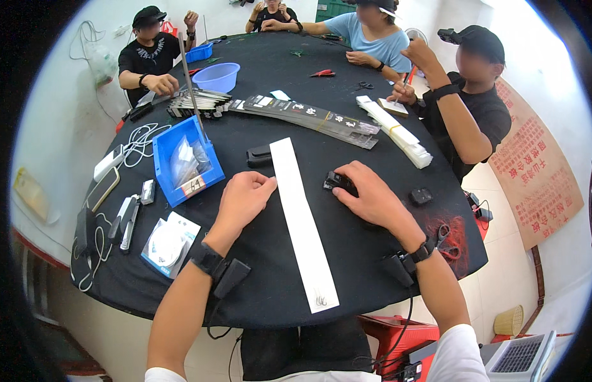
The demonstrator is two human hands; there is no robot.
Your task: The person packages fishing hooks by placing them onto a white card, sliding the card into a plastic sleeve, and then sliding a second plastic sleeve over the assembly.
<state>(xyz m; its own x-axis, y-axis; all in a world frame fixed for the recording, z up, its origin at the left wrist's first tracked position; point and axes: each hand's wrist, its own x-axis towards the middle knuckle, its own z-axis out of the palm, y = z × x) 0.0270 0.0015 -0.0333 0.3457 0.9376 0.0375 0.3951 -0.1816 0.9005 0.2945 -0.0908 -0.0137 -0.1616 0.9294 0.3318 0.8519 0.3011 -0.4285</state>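
Observation:
A long white paper strip [302, 229] lies lengthwise on the black cloth between my hands, with small dark hook-like marks or bits at its near end. My left hand [244, 200] is closed in a pinch at the strip's left edge; whatever its fingertips hold is too small to make out. To the right of the strip, my right hand [374, 196] has its thumb and fingers closed around a small black block-like object [334, 182] on the cloth. A dark oblong case [258, 156] rests by the strip's far left edge.
Left stand a blue bin [181, 188] with plastic bags, a stapler [123, 223], white cables [140, 141] and a round white roll [167, 245]. Grey printed strips [309, 118] lie beyond. Scissors [444, 239] sit on red threads at right. Several people work around the table.

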